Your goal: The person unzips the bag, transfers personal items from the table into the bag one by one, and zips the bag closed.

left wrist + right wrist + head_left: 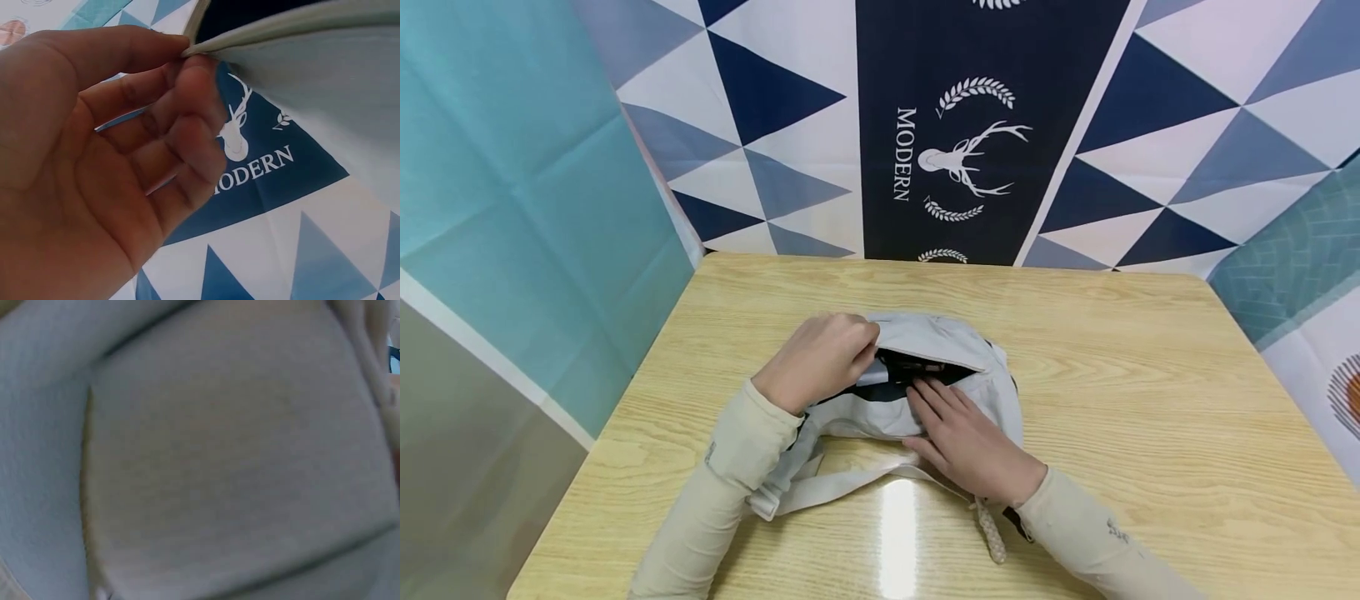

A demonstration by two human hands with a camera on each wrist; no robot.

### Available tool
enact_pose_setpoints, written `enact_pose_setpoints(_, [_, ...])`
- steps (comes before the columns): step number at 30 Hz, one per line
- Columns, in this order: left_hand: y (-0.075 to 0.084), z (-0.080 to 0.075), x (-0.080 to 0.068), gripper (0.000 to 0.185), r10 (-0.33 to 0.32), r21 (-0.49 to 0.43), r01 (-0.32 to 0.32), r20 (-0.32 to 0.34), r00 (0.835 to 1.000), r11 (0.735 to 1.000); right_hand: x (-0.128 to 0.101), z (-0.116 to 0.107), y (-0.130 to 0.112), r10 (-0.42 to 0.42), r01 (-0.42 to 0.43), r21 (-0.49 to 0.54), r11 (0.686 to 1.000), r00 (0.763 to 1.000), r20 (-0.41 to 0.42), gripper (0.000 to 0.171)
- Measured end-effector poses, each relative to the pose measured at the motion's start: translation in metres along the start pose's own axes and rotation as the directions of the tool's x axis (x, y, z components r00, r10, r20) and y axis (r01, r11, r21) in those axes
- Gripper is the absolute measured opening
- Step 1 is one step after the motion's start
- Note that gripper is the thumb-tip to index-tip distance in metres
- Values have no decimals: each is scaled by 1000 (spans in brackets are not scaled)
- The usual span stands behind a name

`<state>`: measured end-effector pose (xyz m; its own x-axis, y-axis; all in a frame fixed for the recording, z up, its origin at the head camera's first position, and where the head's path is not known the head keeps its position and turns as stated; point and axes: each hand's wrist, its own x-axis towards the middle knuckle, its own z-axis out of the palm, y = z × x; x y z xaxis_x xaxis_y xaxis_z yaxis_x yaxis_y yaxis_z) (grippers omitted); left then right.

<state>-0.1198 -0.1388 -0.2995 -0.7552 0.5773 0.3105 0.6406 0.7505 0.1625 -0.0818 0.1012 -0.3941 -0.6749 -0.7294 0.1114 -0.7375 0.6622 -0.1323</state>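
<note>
A light grey waist bag lies on the table, its zipped mouth gaping to show a dark lining and dark contents. My left hand pinches the upper edge of that mouth between thumb and index finger and lifts it. Close up in the left wrist view, the bag's fabric edge is caught at the fingertips. With fingers nearly straight, my right hand lies over the lower edge, fingertips at the opening. Pale fabric of the bag fills the right wrist view, where the fingers are hidden.
The bag's strap loops toward the front of the wooden table, with a buckle end at the left. A braided cord hangs by the right wrist. Patterned cloth stands behind the table's far edge.
</note>
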Motion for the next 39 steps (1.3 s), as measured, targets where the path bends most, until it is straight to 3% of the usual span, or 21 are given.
enact_pose_setpoints(7, [0, -6, -3, 31, -35, -44, 38, 64, 997, 998, -3, -8, -6, -53, 52, -20, 998, 998, -17, 58])
enact_pose_setpoints(11, [-2, -16, -7, 31, -54, -91, 58, 49, 997, 994, -5, -17, -15, -131, 129, -24, 991, 990, -55, 44])
enact_pose_setpoints(17, [-12, -36, -22, 27, -98, -147, 98, 11, 995, 984, -4, -26, -34, -291, 295, 38, 955, 953, -79, 22])
enact_pose_setpoints(22, [-28, -40, -41, 25, -154, -147, 156, 29, 988, 977, 8, -34, -45, -359, 365, 67, 929, 929, -89, 13])
enact_pose_setpoints(30, [-62, -15, -92, 11, -242, -114, 245, 40, 969, 963, 53, -52, -59, -436, 439, 55, 897, 898, -66, 4])
enact_pose_setpoints(32, [-67, -9, -107, 4, -267, -139, 272, 51, 962, 952, 68, -54, -64, -441, 443, 45, 895, 896, -52, 6])
enact_pose_setpoints(34, [-71, -4, -121, 8, -308, -169, 318, 82, 948, 933, 87, -53, -70, -437, 438, 3, 899, 899, -27, 8])
enact_pose_setpoints(39, [-78, 8, -143, 23, -423, -215, 461, 202, 883, 861, 138, -29, -90, -367, 372, -146, 917, 928, 60, 14])
